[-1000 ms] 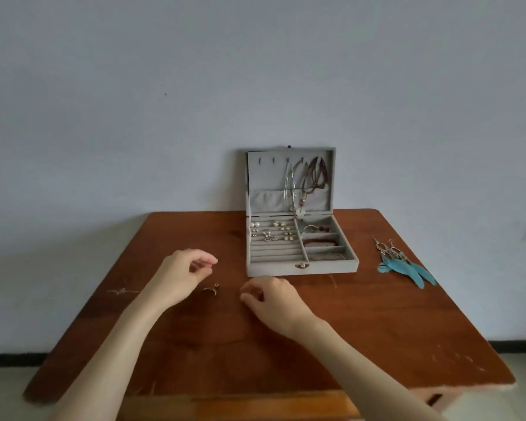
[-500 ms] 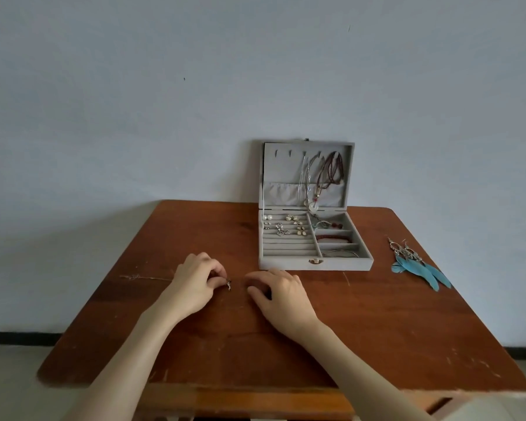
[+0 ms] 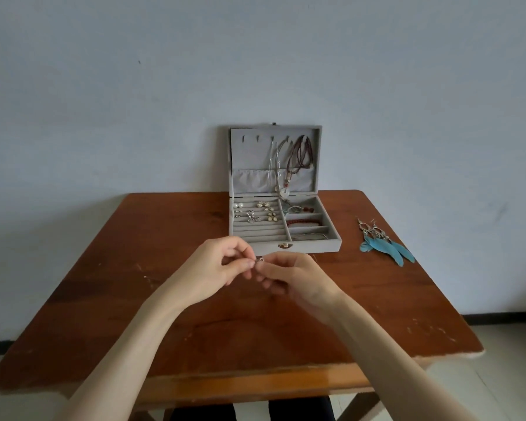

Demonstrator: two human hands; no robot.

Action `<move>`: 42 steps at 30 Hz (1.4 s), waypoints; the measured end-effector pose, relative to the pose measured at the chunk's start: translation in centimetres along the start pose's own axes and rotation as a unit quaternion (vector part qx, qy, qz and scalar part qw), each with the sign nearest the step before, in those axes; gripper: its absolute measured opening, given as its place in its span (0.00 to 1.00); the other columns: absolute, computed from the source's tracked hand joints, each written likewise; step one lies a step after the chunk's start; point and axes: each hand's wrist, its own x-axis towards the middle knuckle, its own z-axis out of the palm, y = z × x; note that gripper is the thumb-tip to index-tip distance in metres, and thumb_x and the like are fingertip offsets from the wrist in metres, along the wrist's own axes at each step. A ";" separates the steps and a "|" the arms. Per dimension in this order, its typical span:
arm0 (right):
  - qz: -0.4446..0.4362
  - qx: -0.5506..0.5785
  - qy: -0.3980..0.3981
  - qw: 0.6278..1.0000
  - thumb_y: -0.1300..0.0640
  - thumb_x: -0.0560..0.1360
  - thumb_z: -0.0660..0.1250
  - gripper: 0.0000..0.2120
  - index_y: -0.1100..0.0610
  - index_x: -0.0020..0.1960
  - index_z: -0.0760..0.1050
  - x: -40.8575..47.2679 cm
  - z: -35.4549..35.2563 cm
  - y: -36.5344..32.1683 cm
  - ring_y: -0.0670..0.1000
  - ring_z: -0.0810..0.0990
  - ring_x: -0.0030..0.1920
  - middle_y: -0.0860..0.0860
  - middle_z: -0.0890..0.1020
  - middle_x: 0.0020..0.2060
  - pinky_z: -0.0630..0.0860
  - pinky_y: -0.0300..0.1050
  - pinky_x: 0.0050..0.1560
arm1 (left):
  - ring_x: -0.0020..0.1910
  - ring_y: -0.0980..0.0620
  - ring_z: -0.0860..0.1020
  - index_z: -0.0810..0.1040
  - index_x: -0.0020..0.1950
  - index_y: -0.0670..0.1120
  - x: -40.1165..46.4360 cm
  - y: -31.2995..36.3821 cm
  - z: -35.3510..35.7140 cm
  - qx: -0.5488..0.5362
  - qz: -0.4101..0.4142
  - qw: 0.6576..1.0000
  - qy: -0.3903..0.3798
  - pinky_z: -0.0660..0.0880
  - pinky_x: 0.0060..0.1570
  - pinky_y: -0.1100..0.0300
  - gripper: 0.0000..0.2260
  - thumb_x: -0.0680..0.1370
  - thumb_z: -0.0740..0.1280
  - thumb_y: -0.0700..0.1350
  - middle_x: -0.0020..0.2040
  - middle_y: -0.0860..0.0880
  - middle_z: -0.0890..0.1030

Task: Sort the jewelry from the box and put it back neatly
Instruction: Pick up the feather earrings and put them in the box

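Observation:
A grey jewelry box (image 3: 298, 246) stands open at the back middle of the wooden table (image 3: 104, 314). Necklaces (image 3: 289, 165) hang inside its raised lid, small earrings (image 3: 257, 214) sit in the left ring rows, and bracelets lie in the right compartments. My left hand (image 3: 216, 270) and my right hand (image 3: 289, 278) meet just in front of the box, above the table. Together their fingertips pinch a tiny silver piece (image 3: 261, 261). What kind of piece it is cannot be made out.
A pair of blue feather earrings (image 3: 386, 243) lies on the table to the right of the box. A pale wall stands close behind the table. The table's front edge runs near my forearms.
My left hand picked the small piece up off the table and lifted it. My right hand rose from the tabletop to meet it, and both now hold it in front of the box.

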 end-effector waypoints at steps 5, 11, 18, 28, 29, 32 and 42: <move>0.009 0.009 0.133 0.991 0.60 0.73 0.68 0.03 0.60 0.42 0.79 -3.3 -4.2 -0.2 0.47 0.72 0.34 0.52 0.77 0.33 0.68 0.38 0.36 | 0.26 0.62 0.73 0.76 0.51 0.55 1.3 1.7 3.1 0.021 0.003 0.999 -0.047 0.70 0.33 0.69 0.05 0.77 0.65 0.46 0.37 0.54 0.82; 0.046 0.001 0.315 0.948 0.56 0.73 0.69 0.06 0.58 0.42 0.81 -7.9 -10.9 0.4 0.51 0.72 0.35 0.52 0.78 0.31 0.71 0.43 0.41 | 0.31 0.68 0.75 0.80 0.47 0.54 3.0 3.4 7.7 0.054 0.008 0.995 -0.084 0.68 0.33 0.71 0.04 0.76 0.66 0.48 0.37 0.55 0.82; 0.045 -0.028 0.420 0.906 0.56 0.74 0.67 0.06 0.57 0.41 0.80 -12.2 -16.0 1.0 0.50 0.69 0.32 0.52 0.75 0.30 0.67 0.40 0.34 | 0.32 0.64 0.74 0.81 0.46 0.52 5.5 5.9 10.9 0.126 0.022 0.985 -0.119 0.66 0.36 0.71 0.05 0.77 0.65 0.49 0.37 0.57 0.81; 0.053 -0.234 0.362 0.901 0.59 0.74 0.67 0.03 0.54 0.47 0.79 -14.7 -16.4 2.0 0.46 0.80 0.37 0.49 0.83 0.38 0.73 0.31 0.34 | 0.49 0.53 0.77 0.82 0.52 0.46 13.1 9.4 15.2 0.221 0.057 0.968 -0.103 0.71 0.47 0.62 0.07 0.77 0.66 0.42 0.52 0.48 0.82; 0.055 -0.259 0.351 0.898 0.59 0.75 0.65 0.06 0.54 0.51 0.78 -14.9 -16.6 2.1 0.46 0.80 0.38 0.50 0.83 0.40 0.73 0.29 0.35 | 0.48 0.53 0.77 0.82 0.52 0.46 13.6 9.5 15.7 0.217 0.054 0.968 -0.111 0.71 0.48 0.62 0.07 0.76 0.66 0.42 0.52 0.48 0.82; 0.054 -0.307 0.327 0.892 0.60 0.77 0.62 0.09 0.53 0.53 0.80 -15.2 -16.7 2.3 0.41 0.78 0.39 0.48 0.81 0.43 0.72 0.26 0.33 | 0.42 0.55 0.78 0.82 0.51 0.46 14.3 9.8 16.8 0.183 0.053 0.972 -0.141 0.73 0.50 0.61 0.06 0.76 0.67 0.41 0.48 0.49 0.82; 0.076 -0.324 0.340 0.880 0.60 0.73 0.66 0.07 0.52 0.38 0.81 -14.8 -17.0 2.4 0.41 0.76 0.36 0.41 0.77 0.35 0.69 0.27 0.30 | 0.47 0.61 0.74 0.82 0.48 0.48 14.9 10.8 19.5 0.121 0.089 0.973 -0.174 0.67 0.45 0.69 0.05 0.75 0.68 0.42 0.43 0.57 0.78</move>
